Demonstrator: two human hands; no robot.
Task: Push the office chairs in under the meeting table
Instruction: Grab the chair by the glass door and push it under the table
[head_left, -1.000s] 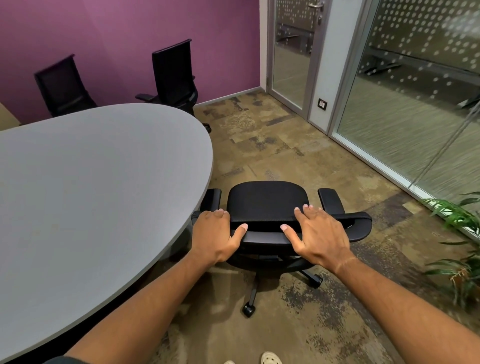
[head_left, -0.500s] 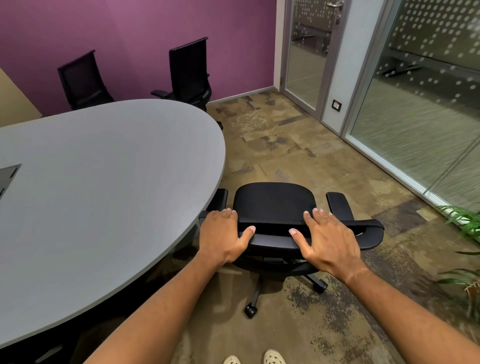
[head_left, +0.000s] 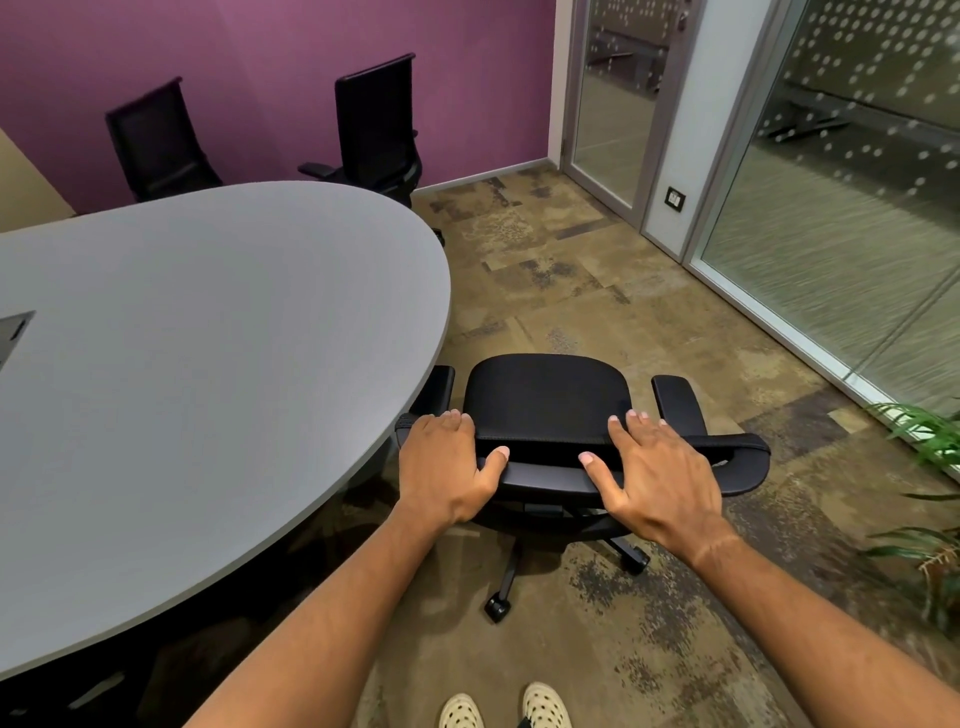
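At the curved end of the grey counter (head_left: 208, 332), head view: 1 black office chair (head_left: 548, 395) stands just right of the rim, seat facing away from the person, not yet under. Left armrest (head_left: 436, 387) already sits at the counter edge, partly beneath it; right armrest (head_left: 675, 400) is out over the carpet. Both hands rest on top of the backrest (head_left: 550, 470), fingers spread wide, draped over rather than clenched: left hand (head_left: 447, 470) at the counter-side end, right hand (head_left: 662, 480) toward the open side. Chair lies straight ahead of the hands; the counter lies to its left, so I judge the push needs to go forward and leftward. Left hand is nearer the counter. 2 more chairs (head_left: 379, 119) stand at the far side by the purple wall.
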